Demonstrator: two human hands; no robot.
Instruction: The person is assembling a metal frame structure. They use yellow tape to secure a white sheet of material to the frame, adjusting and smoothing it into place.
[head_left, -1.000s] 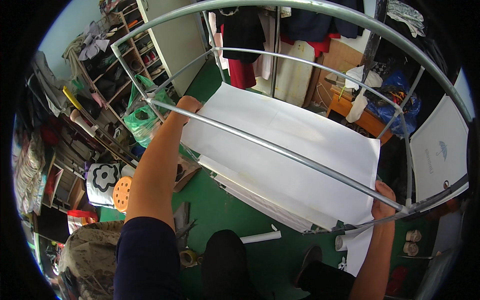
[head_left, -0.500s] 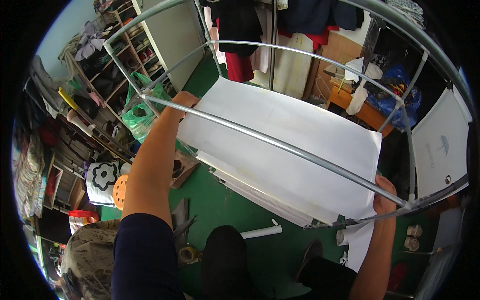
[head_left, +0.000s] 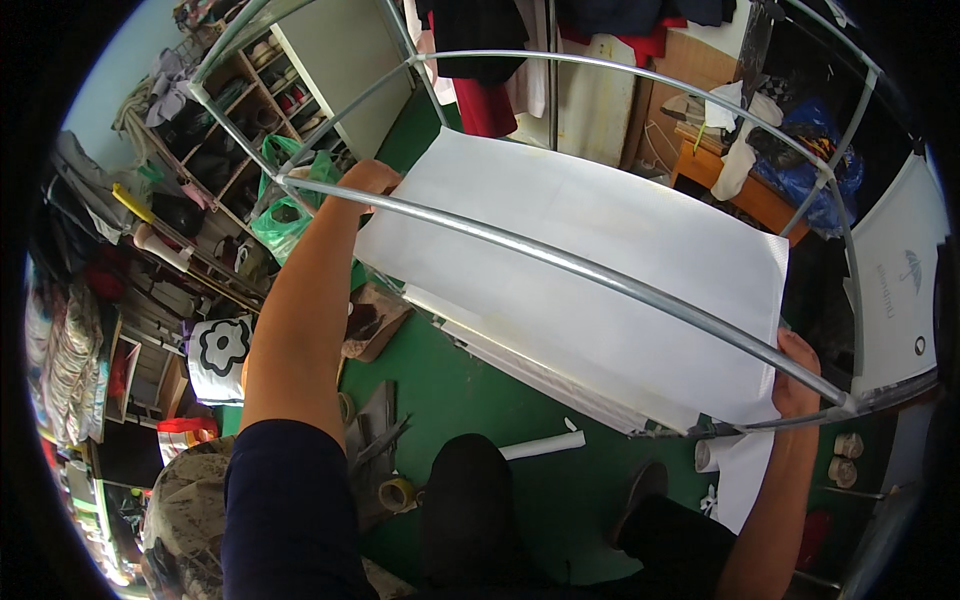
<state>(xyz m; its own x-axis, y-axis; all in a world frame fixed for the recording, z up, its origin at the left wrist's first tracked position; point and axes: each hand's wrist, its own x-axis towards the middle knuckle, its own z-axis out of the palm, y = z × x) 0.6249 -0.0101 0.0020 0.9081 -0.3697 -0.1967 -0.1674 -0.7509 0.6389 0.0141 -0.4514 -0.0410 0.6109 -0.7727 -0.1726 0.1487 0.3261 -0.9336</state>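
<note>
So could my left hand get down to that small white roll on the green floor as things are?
Probably not right away. The left hand is up at the far corner of the white sheet, arm stretched out, and the metal frame bar and sheet lie between it and the white roll by your knees.

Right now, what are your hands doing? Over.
Left hand grips white sheet at far-left corner. Right hand holds its right edge by the metal frame. Frame bar crosses over the sheet.
</note>
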